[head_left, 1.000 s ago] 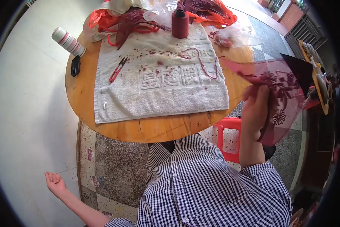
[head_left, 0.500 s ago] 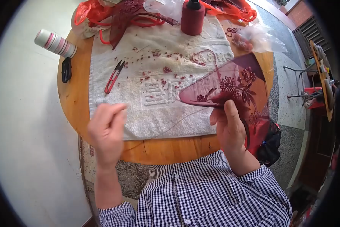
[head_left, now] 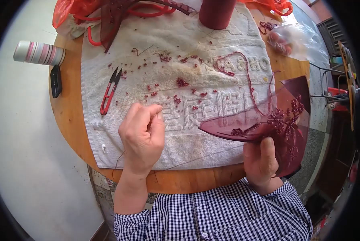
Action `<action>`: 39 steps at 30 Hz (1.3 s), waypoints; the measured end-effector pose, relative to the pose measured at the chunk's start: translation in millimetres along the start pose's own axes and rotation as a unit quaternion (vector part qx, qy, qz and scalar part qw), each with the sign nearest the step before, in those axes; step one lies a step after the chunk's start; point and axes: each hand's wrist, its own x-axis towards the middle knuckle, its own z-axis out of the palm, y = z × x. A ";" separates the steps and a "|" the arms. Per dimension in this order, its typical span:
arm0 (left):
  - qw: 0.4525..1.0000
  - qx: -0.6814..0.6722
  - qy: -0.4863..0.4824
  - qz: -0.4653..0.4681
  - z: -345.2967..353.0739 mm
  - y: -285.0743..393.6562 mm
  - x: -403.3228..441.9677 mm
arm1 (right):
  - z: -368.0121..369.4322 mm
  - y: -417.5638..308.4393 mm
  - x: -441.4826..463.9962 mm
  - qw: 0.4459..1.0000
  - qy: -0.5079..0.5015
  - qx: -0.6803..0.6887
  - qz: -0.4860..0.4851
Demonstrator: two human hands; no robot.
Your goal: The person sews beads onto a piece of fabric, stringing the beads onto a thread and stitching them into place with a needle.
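My left hand [head_left: 141, 134] is pinched over the white towel [head_left: 188, 150], with what looks like a thin needle at its fingertips. A dark thread trails from near that wrist towards the right. My right hand [head_left: 262, 162] grips a sheer maroon fabric piece [head_left: 254, 116] between thumb and fingers; its pointed end lies toward the left and it carries beaded, embroidered flowers. Small dark red beads [head_left: 182, 82] are scattered on the towel, some in a little heap. A string of beads [head_left: 250, 80] curves behind the fabric. Red-handled snips [head_left: 110, 91] lie left of the beads.
A maroon thread cone [head_left: 217, 14] stands at the back of the wooden table [head_left: 73, 124]. A striped bottle [head_left: 39, 53] and a black case [head_left: 56, 81] are at the left. Red bags [head_left: 73, 12] lie back left, a clear plastic bag [head_left: 294, 40] back right.
My left hand has come up from far lower left to over the towel near the beads. My right hand has brought the fabric down and inward, its point turned left. The view has moved closer.
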 end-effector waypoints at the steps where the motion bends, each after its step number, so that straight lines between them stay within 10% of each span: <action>1: 1.000 0.004 0.003 -0.004 -1.4 -0.2 0.3 | -1.4 0.1 1.9 0.998 -0.007 -0.050 -0.036; 3: 1.000 0.009 0.004 -0.011 -3.5 -1.2 0.2 | 1.4 2.7 1.3 0.993 -0.016 -0.099 -0.070; 8: 0.998 0.023 0.053 -0.040 -13.0 -5.9 3.4 | 23.0 9.6 -11.1 0.927 0.101 0.361 0.016; 23: 0.999 0.011 0.015 -0.030 -21.2 -13.2 5.6 | 30.7 10.6 -12.5 0.907 0.238 0.345 0.052; 33: 0.999 0.023 0.037 -0.016 -22.4 -10.2 7.6 | 22.7 10.8 -12.8 0.897 0.110 0.428 0.014; 39: 1.000 0.006 0.013 0.022 -5.7 -5.5 5.6 | 17.4 11.0 -12.1 0.974 0.122 0.182 -0.058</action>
